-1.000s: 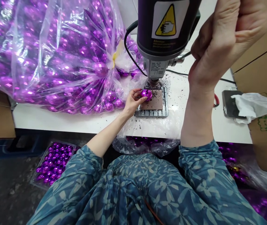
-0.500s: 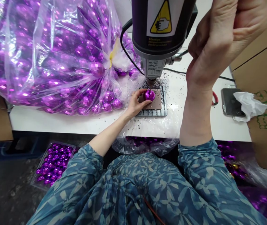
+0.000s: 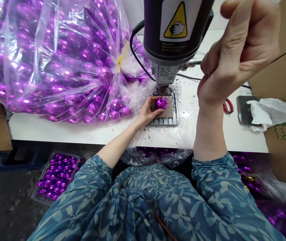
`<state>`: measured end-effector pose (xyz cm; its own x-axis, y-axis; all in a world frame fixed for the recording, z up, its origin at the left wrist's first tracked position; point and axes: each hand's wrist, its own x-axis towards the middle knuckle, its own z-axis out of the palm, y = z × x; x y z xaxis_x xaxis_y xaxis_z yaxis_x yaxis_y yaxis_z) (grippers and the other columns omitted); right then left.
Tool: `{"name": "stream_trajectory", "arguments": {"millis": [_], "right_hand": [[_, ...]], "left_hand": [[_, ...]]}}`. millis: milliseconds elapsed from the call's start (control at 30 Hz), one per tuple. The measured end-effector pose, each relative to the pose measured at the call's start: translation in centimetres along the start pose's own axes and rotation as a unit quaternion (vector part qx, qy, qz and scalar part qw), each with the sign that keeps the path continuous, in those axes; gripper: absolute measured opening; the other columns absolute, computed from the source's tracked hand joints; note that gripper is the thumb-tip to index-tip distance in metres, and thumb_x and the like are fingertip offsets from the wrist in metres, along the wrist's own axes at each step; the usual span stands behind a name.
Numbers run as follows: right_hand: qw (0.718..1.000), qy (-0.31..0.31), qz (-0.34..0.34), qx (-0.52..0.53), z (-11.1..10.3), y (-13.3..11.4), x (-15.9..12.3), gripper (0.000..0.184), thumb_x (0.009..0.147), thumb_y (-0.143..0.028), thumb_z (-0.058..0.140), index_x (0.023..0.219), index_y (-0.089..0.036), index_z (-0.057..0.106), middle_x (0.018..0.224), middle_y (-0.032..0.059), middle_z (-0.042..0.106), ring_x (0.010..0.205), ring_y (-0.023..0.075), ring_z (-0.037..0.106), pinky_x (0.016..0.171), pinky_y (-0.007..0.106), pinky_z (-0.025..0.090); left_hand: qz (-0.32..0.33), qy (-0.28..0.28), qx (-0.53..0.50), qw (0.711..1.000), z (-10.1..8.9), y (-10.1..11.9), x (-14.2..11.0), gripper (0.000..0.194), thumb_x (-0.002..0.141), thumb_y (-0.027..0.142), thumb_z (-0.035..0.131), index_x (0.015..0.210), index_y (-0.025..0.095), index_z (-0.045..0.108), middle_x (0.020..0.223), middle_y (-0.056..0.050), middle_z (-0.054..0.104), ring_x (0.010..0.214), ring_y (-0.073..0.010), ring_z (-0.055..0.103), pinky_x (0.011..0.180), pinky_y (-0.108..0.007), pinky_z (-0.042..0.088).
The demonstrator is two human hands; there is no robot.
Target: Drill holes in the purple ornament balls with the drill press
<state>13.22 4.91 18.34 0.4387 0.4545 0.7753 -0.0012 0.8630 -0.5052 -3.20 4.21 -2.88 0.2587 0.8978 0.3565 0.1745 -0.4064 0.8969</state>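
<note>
A purple ball point(image 3: 161, 103) was held over the brown plate point(image 3: 168, 112), under the drilling machine point(image 3: 171, 50), pinched by the half-curled left hand point(image 3: 148, 111). The right hand point(image 3: 235, 58) was tightly curled beside; what was gripped could not be told.

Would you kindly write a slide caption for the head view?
Left hand holds a shiny purple ball beneath a bench drill, right hand raised alongside.

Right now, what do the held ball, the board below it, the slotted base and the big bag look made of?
Ball: probably plastic, mirror-shiny purple; bright facet glints.
Board: wood or fibreboard, can't tell; flat, matt brown face.
Base: likely metal, dull grey; straight slots.
Bag: clear plastic film, glossy; creased, see-through, with bright highlights.
</note>
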Motion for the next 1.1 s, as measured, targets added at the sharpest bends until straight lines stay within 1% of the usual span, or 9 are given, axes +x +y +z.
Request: {"name": "stream_trajectory", "arguments": {"millis": [67,200,333,500,667,733,833,933,1100], "right_hand": [[1.000,0.010,-0.023,-0.006,-0.3,0.1,-0.7,0.025,0.092,-0.043,0.064,0.090,-0.022,0.077,0.087,-0.0095,0.072,0.049,-0.0099,0.047,0.055,0.009,0.038],[0.999,0.016,-0.049,0.004,-0.7,0.5,-1.8,0.025,0.095,-0.043,0.062,0.094,-0.022,0.075,0.090,-0.0113,0.071,0.048,-0.0119,0.044,0.050,0.010,0.028],[0.999,-0.006,-0.045,0.010,-1.0,0.4,-2.5,0.025,0.099,-0.043,0.059,0.096,-0.023,0.074,0.094,-0.0094,0.069,0.049,-0.0116,0.042,0.048,0.013,0.024],[0.999,0.009,-0.043,-0.002,-1.3,0.3,-3.1,0.026,0.099,-0.046,0.061,0.091,-0.024,0.073,0.081,-0.0057,0.064,0.046,-0.0052,0.037,0.046,0.022,0.021],[0.996,-0.007,-0.091,0.000,-2.2,2.0,-3.6,0.023,0.104,-0.044,0.054,0.098,-0.029,0.071,0.074,-0.0075,0.055,0.043,-0.0064,0.030,0.045,0.018,0.020],[0.995,-0.003,-0.101,-0.004,-2.5,2.8,-3.9,0.023,0.103,-0.045,0.055,0.097,-0.028,0.069,0.070,-0.0072,0.050,0.042,-0.0057,0.027,0.045,0.019,0.020],[0.993,0.029,-0.108,-0.036,-2.7,3.8,-4.1,0.032,0.101,-0.055,0.055,0.091,-0.026,0.063,0.060,-0.0063,0.036,0.040,-0.0014,0.018,0.042,0.024,0.020],[0.990,0.051,-0.105,-0.079,-2.7,4.6,-4.2,0.040,0.101,-0.064,0.048,0.091,-0.026,0.058,0.054,-0.0070,0.021,0.040,0.0021,0.011,0.041,0.028,0.018],[0.992,0.026,-0.084,-0.088,-3.1,5.0,-4.8,0.050,0.099,-0.073,0.042,0.088,-0.026,0.054,0.053,-0.0075,0.019,0.039,0.0023,0.005,0.042,0.029,0.012]], "left_hand": [[0.001,0.003,0.002,1.000,0.0,-0.2,0.0,0.060,0.093,0.053,0.081,0.135,0.023,0.051,0.138,-0.016,0.070,0.130,-0.0300,0.072,0.111,-0.049,0.061],[0.004,0.009,-0.005,1.000,0.1,-0.2,0.0,0.059,0.092,0.052,0.082,0.134,0.023,0.052,0.137,-0.016,0.071,0.130,-0.0296,0.072,0.111,-0.049,0.060],[0.004,0.006,-0.004,1.000,0.1,0.0,0.0,0.060,0.092,0.053,0.081,0.135,0.023,0.052,0.138,-0.015,0.070,0.131,-0.0296,0.070,0.114,-0.049,0.058],[0.007,0.012,-0.008,1.000,0.2,0.2,0.0,0.057,0.092,0.048,0.083,0.134,0.023,0.053,0.136,-0.015,0.072,0.128,-0.0292,0.072,0.112,-0.049,0.059],[-0.006,0.018,-0.008,1.000,0.2,0.6,0.0,0.057,0.090,0.047,0.084,0.132,0.023,0.054,0.136,-0.015,0.072,0.128,-0.0295,0.073,0.112,-0.050,0.060],[-0.019,0.018,-0.009,1.000,0.2,0.8,-0.1,0.057,0.090,0.047,0.085,0.132,0.023,0.055,0.136,-0.015,0.073,0.128,-0.0299,0.073,0.111,-0.051,0.060],[-0.029,0.016,-0.009,0.999,0.2,1.0,-0.1,0.058,0.089,0.046,0.085,0.132,0.023,0.055,0.137,-0.015,0.072,0.129,-0.0304,0.072,0.112,-0.052,0.060],[-0.020,0.019,-0.020,0.999,0.3,0.9,0.0,0.057,0.089,0.045,0.086,0.132,0.023,0.055,0.136,-0.015,0.073,0.128,-0.0301,0.073,0.112,-0.051,0.060],[-0.011,0.024,-0.036,0.999,0.5,0.6,0.0,0.057,0.088,0.046,0.086,0.131,0.023,0.055,0.136,-0.016,0.072,0.128,-0.0305,0.072,0.112,-0.052,0.059]]}}
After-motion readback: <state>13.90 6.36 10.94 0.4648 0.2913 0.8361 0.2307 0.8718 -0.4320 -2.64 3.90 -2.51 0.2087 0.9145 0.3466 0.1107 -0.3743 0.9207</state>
